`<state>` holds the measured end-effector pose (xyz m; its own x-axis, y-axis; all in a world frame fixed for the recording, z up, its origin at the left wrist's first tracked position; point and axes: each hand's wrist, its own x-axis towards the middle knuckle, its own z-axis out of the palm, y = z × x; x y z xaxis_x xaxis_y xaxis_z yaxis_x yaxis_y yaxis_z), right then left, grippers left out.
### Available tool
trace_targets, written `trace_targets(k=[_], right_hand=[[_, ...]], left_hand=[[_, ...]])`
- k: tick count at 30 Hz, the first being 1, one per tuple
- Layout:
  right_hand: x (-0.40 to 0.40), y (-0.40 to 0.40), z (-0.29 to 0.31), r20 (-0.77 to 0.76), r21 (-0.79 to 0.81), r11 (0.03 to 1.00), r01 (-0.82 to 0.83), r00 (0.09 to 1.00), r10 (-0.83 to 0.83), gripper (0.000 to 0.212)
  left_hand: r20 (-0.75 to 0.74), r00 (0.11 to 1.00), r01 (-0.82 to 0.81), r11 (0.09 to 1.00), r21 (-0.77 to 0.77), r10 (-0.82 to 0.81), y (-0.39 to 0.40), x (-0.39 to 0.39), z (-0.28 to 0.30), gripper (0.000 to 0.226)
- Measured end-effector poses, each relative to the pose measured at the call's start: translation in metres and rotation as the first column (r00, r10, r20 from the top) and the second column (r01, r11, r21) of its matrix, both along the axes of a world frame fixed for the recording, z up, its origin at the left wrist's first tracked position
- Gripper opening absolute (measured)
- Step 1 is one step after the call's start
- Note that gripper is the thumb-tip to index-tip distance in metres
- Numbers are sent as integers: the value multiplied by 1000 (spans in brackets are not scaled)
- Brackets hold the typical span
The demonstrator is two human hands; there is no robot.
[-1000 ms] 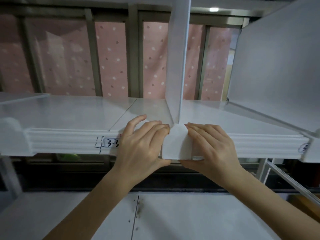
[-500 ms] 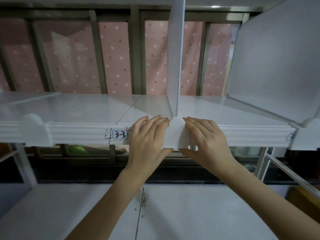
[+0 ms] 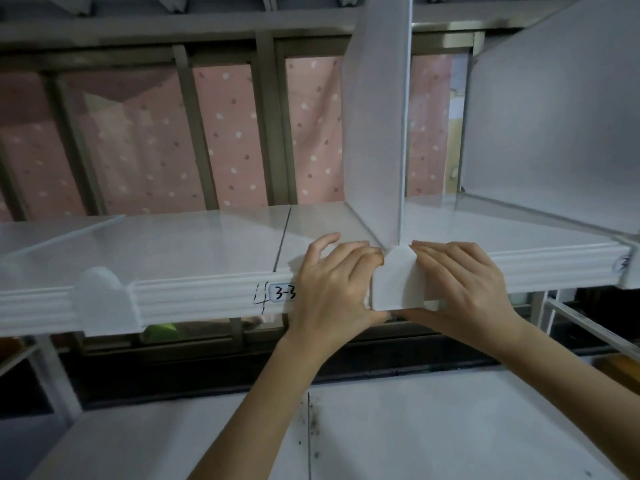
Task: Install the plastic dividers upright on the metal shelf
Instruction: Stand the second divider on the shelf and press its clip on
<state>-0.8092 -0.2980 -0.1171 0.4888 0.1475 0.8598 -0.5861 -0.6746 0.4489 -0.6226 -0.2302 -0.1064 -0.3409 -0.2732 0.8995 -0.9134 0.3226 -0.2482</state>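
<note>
Both hands' grip pinches divider [image 3: 375,133] foot (label [image 3: 284,292] "3-3").

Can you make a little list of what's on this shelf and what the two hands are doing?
divider: white plastic panel, upright
front clip: white tab over the shelf edge
left hand: grips the clip's left side
right hand: grips the clip's right side
label: "3-3"
behind: pink dotted curtain
</note>
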Motion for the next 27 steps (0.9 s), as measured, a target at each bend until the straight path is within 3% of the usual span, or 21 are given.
trace_targets(k=[27], right_hand=[[82,26,-1,10,62,995,-78,997,78,58]], left_hand=[[87,996,-20,999,-27,22,30,84,7,44]])
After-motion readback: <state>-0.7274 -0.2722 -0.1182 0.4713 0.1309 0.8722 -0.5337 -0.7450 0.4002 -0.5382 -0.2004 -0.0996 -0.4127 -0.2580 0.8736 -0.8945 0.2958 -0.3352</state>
